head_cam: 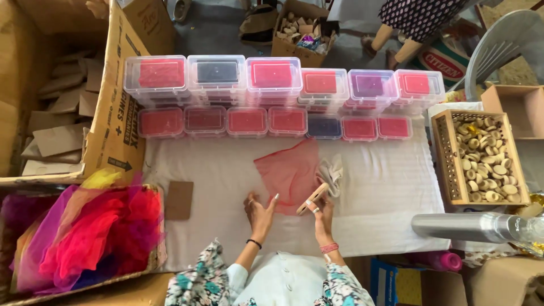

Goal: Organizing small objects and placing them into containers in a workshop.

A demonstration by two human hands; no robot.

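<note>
My right hand [321, 211] grips a small wooden piece [312, 199] with cut-out holes, held tilted above the white cloth [391, 192]. A white net bundle [332, 171] lies just beyond it. My left hand [259, 209] hovers with fingers apart, holding nothing, at the near edge of a square of red net fabric [288, 170] spread on the cloth.
Two rows of clear lidded boxes [272, 79] with red, purple and dark inserts line the far side. A wooden crate of round wooden pieces [483, 161] stands right, a shiny foil roll [470, 225] below it. Cartons with cardboard cards [59, 139] and coloured net [85, 232] sit left. A brown card [179, 199] lies nearby.
</note>
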